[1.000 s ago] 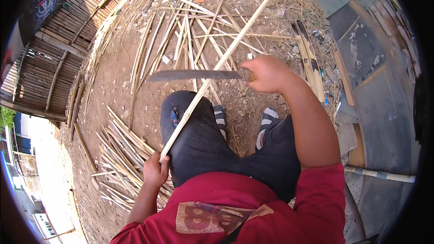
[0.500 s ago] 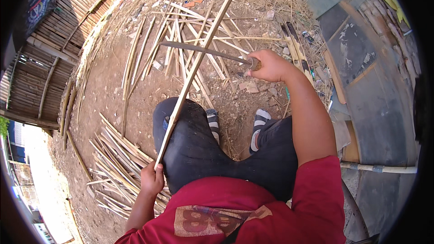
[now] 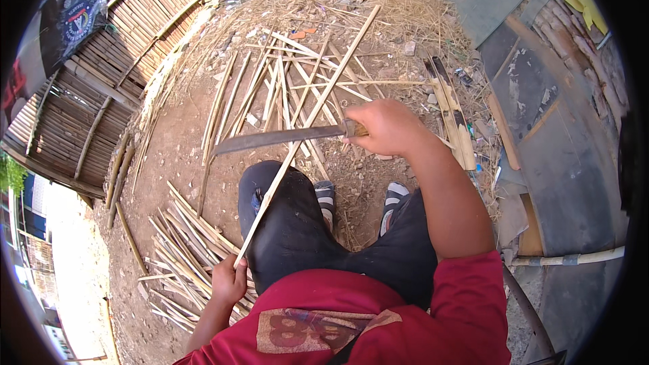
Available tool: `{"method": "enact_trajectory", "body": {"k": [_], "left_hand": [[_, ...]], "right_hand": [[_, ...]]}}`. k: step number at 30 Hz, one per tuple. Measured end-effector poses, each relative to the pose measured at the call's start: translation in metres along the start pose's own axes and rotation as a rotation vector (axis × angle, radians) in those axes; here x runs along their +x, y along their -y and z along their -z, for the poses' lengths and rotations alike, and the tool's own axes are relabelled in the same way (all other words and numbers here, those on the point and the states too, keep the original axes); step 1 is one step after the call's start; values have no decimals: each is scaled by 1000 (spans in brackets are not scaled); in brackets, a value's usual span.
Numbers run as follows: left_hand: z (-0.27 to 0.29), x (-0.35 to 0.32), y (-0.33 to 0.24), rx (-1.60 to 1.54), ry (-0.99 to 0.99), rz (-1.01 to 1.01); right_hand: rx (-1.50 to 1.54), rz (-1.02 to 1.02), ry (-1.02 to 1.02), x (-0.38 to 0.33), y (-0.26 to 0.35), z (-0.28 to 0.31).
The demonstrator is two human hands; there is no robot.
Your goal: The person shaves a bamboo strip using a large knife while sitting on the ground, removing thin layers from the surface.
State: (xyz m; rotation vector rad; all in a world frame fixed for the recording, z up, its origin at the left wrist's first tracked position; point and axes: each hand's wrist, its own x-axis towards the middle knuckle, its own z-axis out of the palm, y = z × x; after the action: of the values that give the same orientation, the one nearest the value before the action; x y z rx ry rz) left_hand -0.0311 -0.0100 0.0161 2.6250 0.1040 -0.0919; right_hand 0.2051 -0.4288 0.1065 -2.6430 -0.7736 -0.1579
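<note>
My left hand (image 3: 228, 282) grips the near end of a long split bamboo strip (image 3: 313, 116) that runs up and to the right over my left knee. My right hand (image 3: 385, 128) holds the wooden handle of a long machete (image 3: 277, 138), its dark blade lying crosswise to the left and touching the strip above my knee. I sit with both feet in striped sandals on the bare earth.
A pile of cut bamboo strips (image 3: 182, 250) lies by my left side. More loose strips (image 3: 270, 88) are scattered on the ground ahead. A bamboo fence (image 3: 115, 47) stands at the left, grey boards (image 3: 547, 128) and a pale pipe (image 3: 574, 257) at the right.
The machete blade has come back toward me along the strip, and the strip's far end has swung slightly to the right. My left hand keeps its hold.
</note>
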Motion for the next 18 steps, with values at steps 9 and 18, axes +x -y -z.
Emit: {"method": "enact_trajectory", "body": {"k": [9,18], "left_hand": [[-11,15,0,23,-44,7],[-24,15,-3,73,-55,64]], "right_hand": [[-142,97,111,12,29,-24],[69,-293,-241,17,-47,-28]]}}
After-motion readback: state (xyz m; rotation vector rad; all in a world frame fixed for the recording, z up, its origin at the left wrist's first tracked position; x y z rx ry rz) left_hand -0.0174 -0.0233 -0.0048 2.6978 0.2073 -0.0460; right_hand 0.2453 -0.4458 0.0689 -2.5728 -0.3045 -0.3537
